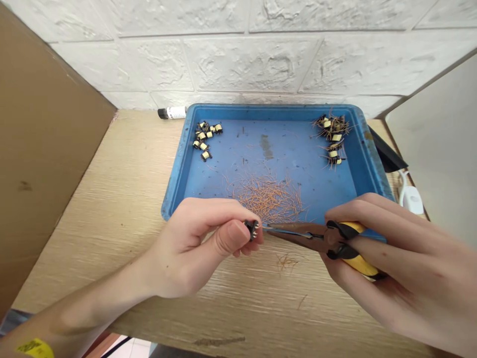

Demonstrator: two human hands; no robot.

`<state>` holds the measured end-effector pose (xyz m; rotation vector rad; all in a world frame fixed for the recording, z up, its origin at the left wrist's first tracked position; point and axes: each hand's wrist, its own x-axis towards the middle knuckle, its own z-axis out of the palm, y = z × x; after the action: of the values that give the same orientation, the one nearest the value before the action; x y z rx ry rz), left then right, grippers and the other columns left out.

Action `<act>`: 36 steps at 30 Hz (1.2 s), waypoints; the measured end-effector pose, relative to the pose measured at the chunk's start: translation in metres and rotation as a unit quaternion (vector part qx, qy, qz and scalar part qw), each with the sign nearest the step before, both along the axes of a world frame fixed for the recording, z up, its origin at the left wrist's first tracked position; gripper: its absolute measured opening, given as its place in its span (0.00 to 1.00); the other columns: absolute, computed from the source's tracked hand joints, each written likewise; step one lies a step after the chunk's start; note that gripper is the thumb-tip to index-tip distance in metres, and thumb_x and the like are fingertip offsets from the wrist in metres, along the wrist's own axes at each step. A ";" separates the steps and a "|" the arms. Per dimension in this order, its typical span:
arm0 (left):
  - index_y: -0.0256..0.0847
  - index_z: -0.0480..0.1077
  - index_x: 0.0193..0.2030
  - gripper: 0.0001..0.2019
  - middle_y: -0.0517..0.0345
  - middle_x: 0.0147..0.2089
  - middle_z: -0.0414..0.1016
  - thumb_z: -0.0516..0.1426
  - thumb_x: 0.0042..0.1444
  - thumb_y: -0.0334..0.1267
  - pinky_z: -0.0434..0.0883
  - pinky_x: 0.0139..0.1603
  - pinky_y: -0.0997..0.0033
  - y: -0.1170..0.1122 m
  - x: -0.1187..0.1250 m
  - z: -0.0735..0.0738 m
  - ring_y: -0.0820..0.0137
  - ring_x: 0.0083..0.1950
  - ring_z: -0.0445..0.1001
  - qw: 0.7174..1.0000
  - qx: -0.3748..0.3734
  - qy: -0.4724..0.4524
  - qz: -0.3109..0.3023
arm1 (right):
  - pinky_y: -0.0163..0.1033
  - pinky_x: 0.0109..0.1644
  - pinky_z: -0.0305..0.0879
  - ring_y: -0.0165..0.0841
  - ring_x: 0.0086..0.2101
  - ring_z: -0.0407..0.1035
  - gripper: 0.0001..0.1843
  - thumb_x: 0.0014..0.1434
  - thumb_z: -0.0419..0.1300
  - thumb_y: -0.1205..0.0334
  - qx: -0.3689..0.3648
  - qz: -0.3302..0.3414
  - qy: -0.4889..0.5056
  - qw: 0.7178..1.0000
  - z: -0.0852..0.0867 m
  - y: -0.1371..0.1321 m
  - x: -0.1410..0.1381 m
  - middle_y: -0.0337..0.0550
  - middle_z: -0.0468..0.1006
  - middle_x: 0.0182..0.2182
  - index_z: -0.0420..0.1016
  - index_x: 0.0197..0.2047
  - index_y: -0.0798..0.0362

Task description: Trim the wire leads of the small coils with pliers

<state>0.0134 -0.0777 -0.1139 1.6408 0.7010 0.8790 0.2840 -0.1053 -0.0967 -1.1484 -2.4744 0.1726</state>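
Holding a small pinned coil (pixel 252 229) pinched in your left hand (pixel 186 248), with your right hand (pixel 395 263) closed around needle-nose pliers (pixel 309 234), tips just beside the coil.

1. Sm. black transformer bobbin (pixel 251 229): short metal pins stick out, pointing twd pliers. Pinched betw. thumb & fingers of L hand (pixel 190 248), just in front of near rim of blue plastic tray (pixel 276 108).
2. Needle-nose pliers (pixel 301 234): dark metal, jaws slightly parted, tips just beside bobbin. Lying roughly horiz. along tray's near rim. Yellow/black grips wrapped in R hand (pixel 395 268).
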 end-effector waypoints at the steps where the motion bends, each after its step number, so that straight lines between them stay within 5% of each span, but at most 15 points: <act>1: 0.35 0.75 0.35 0.19 0.58 0.30 0.76 0.54 0.75 0.44 0.73 0.33 0.80 0.000 0.000 0.000 0.76 0.30 0.74 1.000 0.014 0.003 0.000 | 0.40 0.29 0.63 0.32 0.29 0.67 0.19 0.65 0.54 0.71 0.006 0.006 -0.004 1.000 0.000 0.000 0.000 0.45 0.77 0.33 0.64 0.23 0.49; 16: 0.37 0.75 0.35 0.18 0.58 0.29 0.77 0.55 0.75 0.43 0.73 0.32 0.78 -0.001 0.001 -0.002 0.75 0.29 0.75 0.999 0.051 0.018 0.006 | 0.43 0.32 0.67 0.35 0.30 0.71 0.22 0.66 0.53 0.73 -0.003 0.028 -0.034 0.999 -0.004 0.000 0.001 0.48 0.79 0.33 0.64 0.21 0.48; 20: 0.37 0.75 0.35 0.18 0.58 0.30 0.76 0.55 0.75 0.43 0.73 0.33 0.79 -0.001 0.000 -0.003 0.76 0.31 0.75 1.000 0.013 0.003 0.002 | 0.42 0.31 0.65 0.32 0.29 0.70 0.19 0.67 0.53 0.72 -0.015 0.031 -0.012 0.999 -0.008 -0.002 0.003 0.44 0.78 0.34 0.66 0.25 0.48; 26: 0.36 0.76 0.33 0.18 0.59 0.27 0.75 0.62 0.68 0.49 0.73 0.27 0.82 -0.002 0.002 0.001 0.77 0.27 0.73 0.989 -0.144 -0.042 0.019 | 0.41 0.30 0.65 0.31 0.29 0.69 0.14 0.69 0.54 0.70 -0.028 0.024 0.010 0.999 -0.013 -0.004 0.001 0.41 0.77 0.36 0.71 0.32 0.48; 36: 0.37 0.79 0.31 0.18 0.55 0.26 0.80 0.70 0.58 0.52 0.74 0.21 0.80 -0.002 0.007 0.004 0.73 0.24 0.76 0.973 -0.201 -0.072 0.081 | 0.42 0.31 0.64 0.31 0.29 0.68 0.15 0.69 0.54 0.71 -0.020 0.021 0.014 0.999 -0.015 -0.009 -0.004 0.42 0.77 0.36 0.68 0.30 0.49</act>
<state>0.0205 -0.0800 -0.1098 1.1596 0.8577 0.8948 0.2802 -0.1140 -0.1119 -1.1038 -2.4816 0.2500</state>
